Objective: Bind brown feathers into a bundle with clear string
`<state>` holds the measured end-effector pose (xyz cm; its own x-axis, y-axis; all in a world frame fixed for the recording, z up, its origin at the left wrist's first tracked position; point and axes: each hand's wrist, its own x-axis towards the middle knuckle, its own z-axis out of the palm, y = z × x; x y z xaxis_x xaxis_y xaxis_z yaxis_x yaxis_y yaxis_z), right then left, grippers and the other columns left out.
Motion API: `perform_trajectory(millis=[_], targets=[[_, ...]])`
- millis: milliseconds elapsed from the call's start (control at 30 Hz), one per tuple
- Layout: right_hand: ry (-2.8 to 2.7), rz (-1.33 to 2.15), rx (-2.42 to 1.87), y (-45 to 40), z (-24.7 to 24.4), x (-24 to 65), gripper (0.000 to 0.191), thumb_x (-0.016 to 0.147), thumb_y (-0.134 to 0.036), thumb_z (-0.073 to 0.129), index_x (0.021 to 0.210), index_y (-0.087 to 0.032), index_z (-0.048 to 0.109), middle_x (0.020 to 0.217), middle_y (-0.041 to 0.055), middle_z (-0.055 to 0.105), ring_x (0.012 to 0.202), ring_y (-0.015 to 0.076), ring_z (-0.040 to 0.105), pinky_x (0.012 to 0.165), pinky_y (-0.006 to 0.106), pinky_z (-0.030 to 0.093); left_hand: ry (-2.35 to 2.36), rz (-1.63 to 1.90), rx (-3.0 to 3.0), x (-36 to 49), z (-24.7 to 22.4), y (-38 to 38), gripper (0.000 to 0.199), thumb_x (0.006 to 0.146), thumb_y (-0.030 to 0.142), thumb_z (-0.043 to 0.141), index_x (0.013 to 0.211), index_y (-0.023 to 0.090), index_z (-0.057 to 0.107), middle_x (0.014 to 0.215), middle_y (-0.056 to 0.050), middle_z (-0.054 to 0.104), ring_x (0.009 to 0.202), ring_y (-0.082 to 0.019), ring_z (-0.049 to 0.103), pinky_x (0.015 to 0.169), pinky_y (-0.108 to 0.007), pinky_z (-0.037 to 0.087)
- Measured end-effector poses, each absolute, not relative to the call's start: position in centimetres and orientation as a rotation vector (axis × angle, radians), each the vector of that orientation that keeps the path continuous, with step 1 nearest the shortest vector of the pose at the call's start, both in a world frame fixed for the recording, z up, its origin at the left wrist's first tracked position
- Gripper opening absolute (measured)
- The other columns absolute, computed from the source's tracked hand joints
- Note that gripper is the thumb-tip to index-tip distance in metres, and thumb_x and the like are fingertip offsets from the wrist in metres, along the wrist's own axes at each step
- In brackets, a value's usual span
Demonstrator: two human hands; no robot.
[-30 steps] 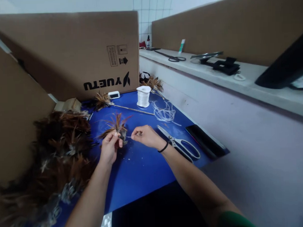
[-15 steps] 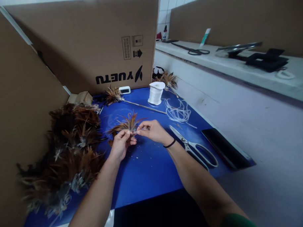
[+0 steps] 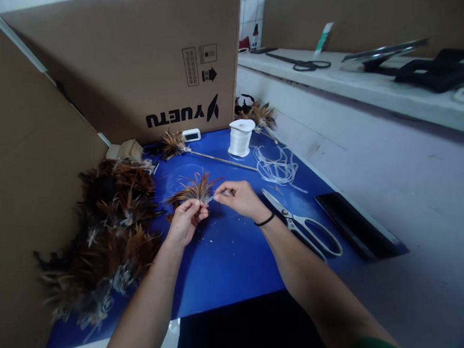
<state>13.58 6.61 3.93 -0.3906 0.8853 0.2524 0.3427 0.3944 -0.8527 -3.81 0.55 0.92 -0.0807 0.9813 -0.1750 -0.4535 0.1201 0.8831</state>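
Note:
A small bunch of brown and grey feathers (image 3: 197, 189) fans out over the blue table, its base pinched between the thumb and fingers of my left hand (image 3: 188, 217). Just right of it, my right hand (image 3: 240, 198) is closed in a pinch on a thin pale strand (image 3: 210, 199) that runs to the base of the bunch. Behind them lies a stick with feathers tied at one end (image 3: 224, 160). A white spool (image 3: 240, 138) stands upright near a loose coil of clear ribbon (image 3: 277, 166).
Feather bunches (image 3: 120, 239) are heaped on the left. Large scissors (image 3: 302, 225) and a black phone-like slab (image 3: 357, 225) lie to the right. Cardboard (image 3: 136, 60) walls the back and left. A ledge (image 3: 350, 78) at right holds black scissors (image 3: 308, 64).
My right hand has moved slightly right, away from my left hand, and the pale strand now shows between them. The camera view has shifted a little.

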Motion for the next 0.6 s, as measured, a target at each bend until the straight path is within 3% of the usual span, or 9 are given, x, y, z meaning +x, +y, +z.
perform_trajectory(millis=[333,600], targets=[[-1.941,0.757,-1.019,6.11,4.20,13.35,0.009,0.071,-0.024,0.062,0.073,-0.019,0.068,0.056,-0.0047,0.048,0.052,0.0074,0.039,0.055,0.021,0.031,1.035,1.380,0.729,-3.84,0.81,0.59,0.020,0.066,0.027,0.075,0.072,0.010,0.066,0.061,-0.002,0.061,0.053,-0.006,0.056,0.054,-0.016,0.048],[-1.961,0.658,-0.976,5.77,4.62,13.35,0.009,0.074,-0.022,0.060,0.075,-0.020,0.068,0.060,-0.0024,0.052,0.054,0.0088,0.044,0.058,0.022,0.034,1.047,1.390,0.621,-3.77,1.07,0.59,0.023,0.058,0.025,0.080,0.070,0.009,0.068,0.068,-0.004,0.066,0.061,-0.008,0.061,0.062,-0.016,0.052]])
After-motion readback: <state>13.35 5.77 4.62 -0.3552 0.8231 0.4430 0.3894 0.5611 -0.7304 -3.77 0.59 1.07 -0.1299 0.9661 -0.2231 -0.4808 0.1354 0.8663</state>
